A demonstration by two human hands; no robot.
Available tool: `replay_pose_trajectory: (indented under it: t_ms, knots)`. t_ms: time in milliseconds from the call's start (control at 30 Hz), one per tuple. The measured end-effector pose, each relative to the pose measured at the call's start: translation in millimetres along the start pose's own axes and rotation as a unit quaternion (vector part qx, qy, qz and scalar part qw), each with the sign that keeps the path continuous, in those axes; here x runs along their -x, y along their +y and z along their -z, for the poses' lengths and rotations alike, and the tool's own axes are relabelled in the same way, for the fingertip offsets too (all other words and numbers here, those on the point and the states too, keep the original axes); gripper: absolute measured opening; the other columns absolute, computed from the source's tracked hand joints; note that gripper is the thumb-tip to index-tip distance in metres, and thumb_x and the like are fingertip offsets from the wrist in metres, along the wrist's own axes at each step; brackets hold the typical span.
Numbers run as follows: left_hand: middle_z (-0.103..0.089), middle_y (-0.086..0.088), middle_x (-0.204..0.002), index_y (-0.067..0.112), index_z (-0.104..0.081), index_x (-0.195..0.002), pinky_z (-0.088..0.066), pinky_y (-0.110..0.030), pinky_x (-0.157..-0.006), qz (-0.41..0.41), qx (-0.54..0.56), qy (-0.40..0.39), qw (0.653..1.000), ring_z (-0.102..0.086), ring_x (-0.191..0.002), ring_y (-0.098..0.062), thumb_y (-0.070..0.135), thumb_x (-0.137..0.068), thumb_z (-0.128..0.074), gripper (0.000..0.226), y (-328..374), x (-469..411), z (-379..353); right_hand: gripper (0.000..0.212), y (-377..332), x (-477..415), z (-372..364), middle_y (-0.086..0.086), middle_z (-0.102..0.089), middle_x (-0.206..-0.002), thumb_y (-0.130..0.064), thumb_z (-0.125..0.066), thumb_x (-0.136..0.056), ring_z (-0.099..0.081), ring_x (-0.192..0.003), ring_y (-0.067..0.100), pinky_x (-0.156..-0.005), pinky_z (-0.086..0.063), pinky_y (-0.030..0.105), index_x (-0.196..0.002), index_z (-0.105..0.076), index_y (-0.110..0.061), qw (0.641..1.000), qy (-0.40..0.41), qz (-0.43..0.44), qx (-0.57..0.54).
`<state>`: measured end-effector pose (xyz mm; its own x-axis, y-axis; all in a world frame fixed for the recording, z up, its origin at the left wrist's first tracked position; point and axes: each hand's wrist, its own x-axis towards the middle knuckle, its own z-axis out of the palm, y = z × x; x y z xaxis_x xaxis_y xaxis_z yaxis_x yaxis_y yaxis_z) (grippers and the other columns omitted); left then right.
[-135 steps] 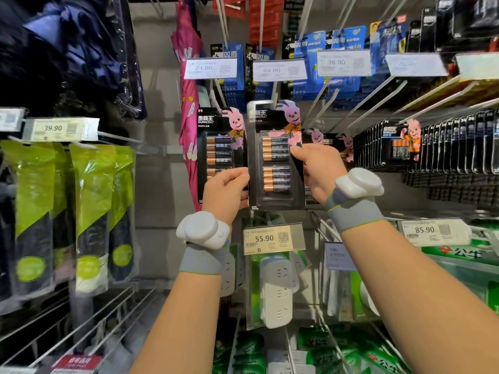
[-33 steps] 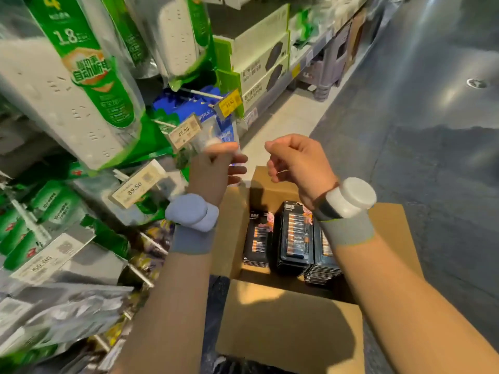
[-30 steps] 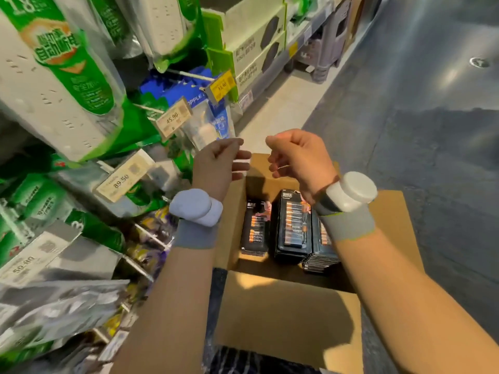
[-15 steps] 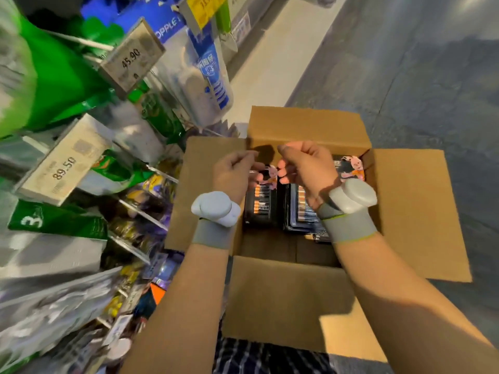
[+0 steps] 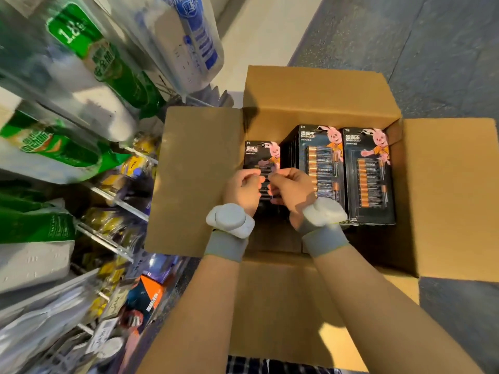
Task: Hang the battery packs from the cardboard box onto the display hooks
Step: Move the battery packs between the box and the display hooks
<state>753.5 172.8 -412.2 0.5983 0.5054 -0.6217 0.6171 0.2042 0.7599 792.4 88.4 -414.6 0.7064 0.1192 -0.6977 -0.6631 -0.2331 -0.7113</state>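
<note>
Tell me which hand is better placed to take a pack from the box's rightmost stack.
Right, likely. The right hand lies nearer the rightmost stack, at the edge of the middle stack; the left hand sits over the leftmost stack and would have to cross the right.

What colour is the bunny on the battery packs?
The bunny is pink with an orange top, clearest in the head view.

Black battery packs (image 5: 370,179), printed with a pink rabbit and copper-and-black cells, are pictured with a plain brown cardboard box (image 5: 318,93). Grey wristbands (image 5: 225,245), green-and-white packages (image 5: 54,147) and a speckled dark grey floor (image 5: 432,49) are also shown.
</note>
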Motion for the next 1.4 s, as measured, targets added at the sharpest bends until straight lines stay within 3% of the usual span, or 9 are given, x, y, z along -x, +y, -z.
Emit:
replay_pose_trajectory:
  t_ms: [100, 167, 300, 433, 567, 667, 1100, 1233, 1400]
  knots:
    - [-0.064, -0.025, -0.110, -0.003, -0.060, -0.114, -0.047, -0.043, -0.094, -0.011, -0.038, 0.035, 0.999, -0.059, -0.104, -0.039, 0.010, -0.094, -0.052, 0.024, -14, -4, -10, 0.005, 18, -20, -9, 0.006, -0.058, -0.083, -0.011, -0.055, -0.093, -0.057, -0.079, 0.020, -0.072, -0.050, 0.034, -0.090, -0.056, -0.015, 0.998, 0.035, -0.011, 0.046]
    - [-0.061, -0.026, -0.117, -0.003, -0.058, -0.119, -0.044, -0.046, -0.100, -0.002, -0.040, 0.025, 0.999, -0.056, -0.112, -0.040, 0.012, -0.095, -0.053, 0.029, -14, -4, -16, 0.018, 26, -32, -14, 0.011, -0.059, -0.101, -0.010, -0.052, -0.095, -0.055, -0.093, 0.024, -0.086, -0.046, 0.034, -0.112, -0.056, -0.008, 0.996, 0.043, -0.030, 0.071]
    - [-0.056, -0.013, -0.130, 0.005, -0.048, -0.134, -0.034, -0.022, -0.094, 0.022, -0.088, -0.005, 0.996, -0.050, -0.122, -0.028, 0.018, -0.102, -0.043, 0.035, -19, -8, -21, 0.047, 42, -54, -22, 0.022, -0.053, -0.132, -0.010, -0.052, -0.095, -0.050, -0.124, 0.034, -0.101, -0.039, 0.035, -0.137, -0.037, 0.002, 0.988, 0.035, -0.068, 0.133]
    - [-0.054, -0.006, -0.130, 0.011, -0.048, -0.134, -0.030, -0.021, -0.089, 0.076, -0.084, -0.011, 0.994, -0.048, -0.118, -0.020, 0.024, -0.103, -0.038, 0.035, -31, -8, -19, 0.072, 50, -63, -31, 0.020, -0.017, -0.157, -0.021, -0.050, -0.098, -0.021, -0.145, 0.031, -0.116, -0.019, 0.037, -0.150, -0.005, 0.002, 0.959, -0.029, -0.131, 0.250]
    - [-0.051, -0.008, -0.135, 0.012, -0.047, -0.134, -0.028, -0.022, -0.090, 0.111, -0.067, 0.009, 0.992, -0.045, -0.123, -0.021, 0.028, -0.104, -0.034, 0.037, -40, -11, -16, 0.065, 56, -70, -36, 0.020, -0.040, -0.146, -0.016, -0.058, -0.088, -0.040, -0.134, 0.034, -0.111, -0.033, 0.041, -0.145, -0.029, -0.002, 0.968, 0.007, -0.114, 0.223]
    - [-0.047, -0.008, -0.142, 0.013, -0.044, -0.139, -0.027, -0.027, -0.104, 0.127, -0.081, 0.010, 0.989, -0.040, -0.132, -0.024, 0.034, -0.105, -0.030, 0.042, -46, -12, -14, 0.057, 51, -64, -32, 0.019, -0.051, -0.136, -0.010, -0.051, -0.091, -0.051, -0.123, 0.035, -0.099, -0.043, 0.035, -0.144, -0.031, -0.003, 0.968, 0.010, -0.111, 0.225]
    - [-0.040, -0.005, -0.149, 0.015, -0.039, -0.142, -0.022, -0.027, -0.108, 0.116, -0.085, 0.008, 0.990, -0.034, -0.138, -0.021, 0.036, -0.105, -0.029, 0.044, -49, -1, -9, 0.040, 40, -57, -25, 0.018, -0.052, -0.135, -0.007, -0.043, -0.098, -0.049, -0.125, 0.033, -0.098, -0.038, 0.030, -0.138, -0.045, -0.002, 0.966, 0.027, -0.073, 0.248]
    - [-0.033, -0.008, -0.154, 0.013, -0.032, -0.148, -0.018, -0.031, -0.113, 0.131, -0.097, -0.001, 0.987, -0.029, -0.142, -0.025, 0.039, -0.105, -0.027, 0.051, -51, -2, -9, 0.030, 41, -45, -26, 0.017, -0.060, -0.118, -0.008, -0.043, -0.097, -0.055, -0.114, 0.032, -0.077, -0.034, 0.023, -0.124, -0.054, 0.000, 0.966, 0.056, -0.033, 0.252]
    - [-0.034, -0.014, -0.153, 0.007, -0.033, -0.147, -0.021, -0.035, -0.114, 0.137, -0.096, 0.008, 0.986, -0.031, -0.140, -0.031, 0.042, -0.104, -0.027, 0.056, -49, -2, -10, 0.018, 34, -24, -16, 0.016, -0.063, -0.104, -0.011, -0.043, -0.098, -0.059, -0.099, 0.032, -0.079, -0.044, 0.033, -0.106, -0.057, -0.003, 0.966, 0.064, 0.051, 0.246]
